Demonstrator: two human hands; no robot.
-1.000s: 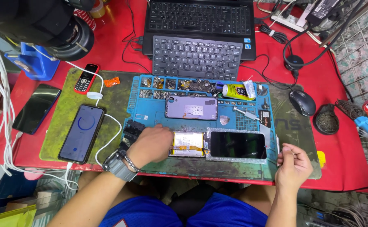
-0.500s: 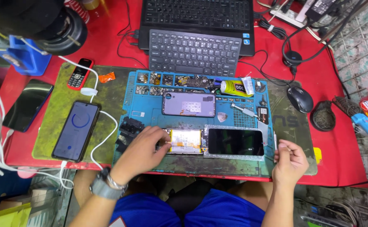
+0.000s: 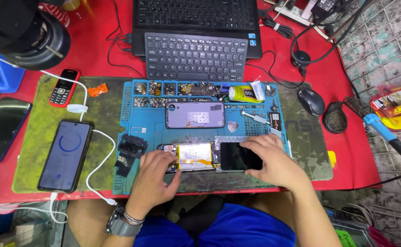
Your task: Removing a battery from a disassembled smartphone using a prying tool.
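Tray compartments: small screws and parts fill the blue silicone repair mat's (image 3: 127, 132) top row.
Left hand (image 3: 157, 176): fingers pressing the opened phone body (image 3: 193, 156) mid-mat.
Right hand (image 3: 273, 160): flat, open, on the black screen panel (image 3: 237, 156) beside it.

On the blue silicone repair mat (image 3: 127, 132), the left hand (image 3: 157, 176) rests on the opened phone body with its yellow-labelled battery (image 3: 193, 156), while the right hand (image 3: 273, 162) covers the black glass screen panel (image 3: 234, 156) just beside it, above the red counter (image 3: 342, 151)
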